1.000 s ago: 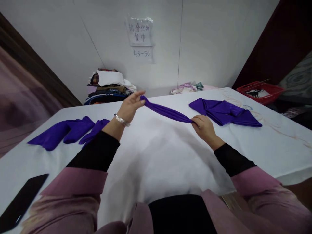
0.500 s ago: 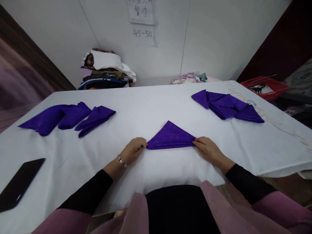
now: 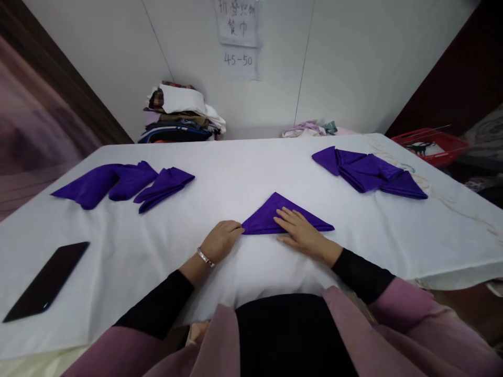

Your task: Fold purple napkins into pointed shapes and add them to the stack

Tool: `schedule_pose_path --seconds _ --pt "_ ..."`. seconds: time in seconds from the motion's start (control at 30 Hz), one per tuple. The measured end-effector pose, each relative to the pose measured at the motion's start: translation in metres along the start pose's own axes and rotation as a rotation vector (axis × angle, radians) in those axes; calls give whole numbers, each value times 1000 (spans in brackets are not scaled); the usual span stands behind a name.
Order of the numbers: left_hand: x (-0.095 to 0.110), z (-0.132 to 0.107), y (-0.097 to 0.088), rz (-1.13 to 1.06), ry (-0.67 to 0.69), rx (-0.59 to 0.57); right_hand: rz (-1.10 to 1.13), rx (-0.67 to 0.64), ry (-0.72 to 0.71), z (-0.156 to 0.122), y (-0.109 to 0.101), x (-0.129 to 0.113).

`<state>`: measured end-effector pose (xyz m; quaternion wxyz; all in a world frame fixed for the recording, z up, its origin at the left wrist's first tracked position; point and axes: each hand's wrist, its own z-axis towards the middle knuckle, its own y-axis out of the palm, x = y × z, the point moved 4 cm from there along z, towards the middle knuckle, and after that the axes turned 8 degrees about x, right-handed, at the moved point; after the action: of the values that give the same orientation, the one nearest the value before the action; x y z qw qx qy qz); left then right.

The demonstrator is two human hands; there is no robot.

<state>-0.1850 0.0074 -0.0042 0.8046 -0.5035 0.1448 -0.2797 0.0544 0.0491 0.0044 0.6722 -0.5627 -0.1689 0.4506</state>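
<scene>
A purple cloth napkin (image 3: 263,214), folded into a wide triangle, lies in front of me with its peak pointing away. My left hand (image 3: 222,240) pinches its left corner, fingers closed. Flat on the middle of the napkin, near its folded lower edge, rests my right hand (image 3: 301,233) with the fingers spread. The napkin's right corner lies free on the cloth. Part of the lower edge is hidden under my right hand.
Folded purple napkins (image 3: 98,183) lie at the left, and more folded purple napkins (image 3: 365,170) at the back right. A dark tablet or phone (image 3: 47,283) is at the near left. Beyond the white-covered table (image 3: 236,162) are stacked clothes (image 3: 181,118) and a red basket (image 3: 444,152).
My right hand has let go of the napkin's right corner and moved left onto its middle, fingers spread. My left hand still pinches the left corner. The view has shifted slightly.
</scene>
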Motion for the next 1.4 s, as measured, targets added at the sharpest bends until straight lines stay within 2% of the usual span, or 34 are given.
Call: schedule_pose_path --seconds 0.13,0.33,0.47,0.6,0.67,0.77,0.9,0.97,1.03,1.1,1.17,1.3,1.4 --pt "-3 0 3 38 -5 16 -48 -132 39 3 23 -2" --pt "3 -5 -8 -12 29 33 -96 -91 87 -6 19 -1" --pt "22 -13 -20 -82 49 -15 -115 -60 73 -16 13 14" --pt "52 -16 -25 -127 88 -77 -102 -77 -8 -14 6 30" --pt "67 -13 -27 -165 117 -94 -98 -84 -29 -11 -1 29" --pt "85 -6 -32 -240 161 -118 -40 -73 -52 -12 -12 7" --pt "100 11 -41 -345 186 -120 205 -34 -90 -27 -14 -47" --pt "106 21 -43 -408 188 -125 333 36 -72 -34 -9 -67" --pt "111 31 -43 -447 160 -111 443 138 25 -40 -2 -74" --pt "113 41 -40 -479 105 -82 528 247 165 -46 5 -70" --pt "110 50 -35 -561 21 -57 615 297 287 -53 12 -63" --pt "85 65 -11 -831 -231 -61 823 216 445 -62 17 -53" --pt "65 68 11 -794 -303 -128 935 194 524 -67 12 -50"
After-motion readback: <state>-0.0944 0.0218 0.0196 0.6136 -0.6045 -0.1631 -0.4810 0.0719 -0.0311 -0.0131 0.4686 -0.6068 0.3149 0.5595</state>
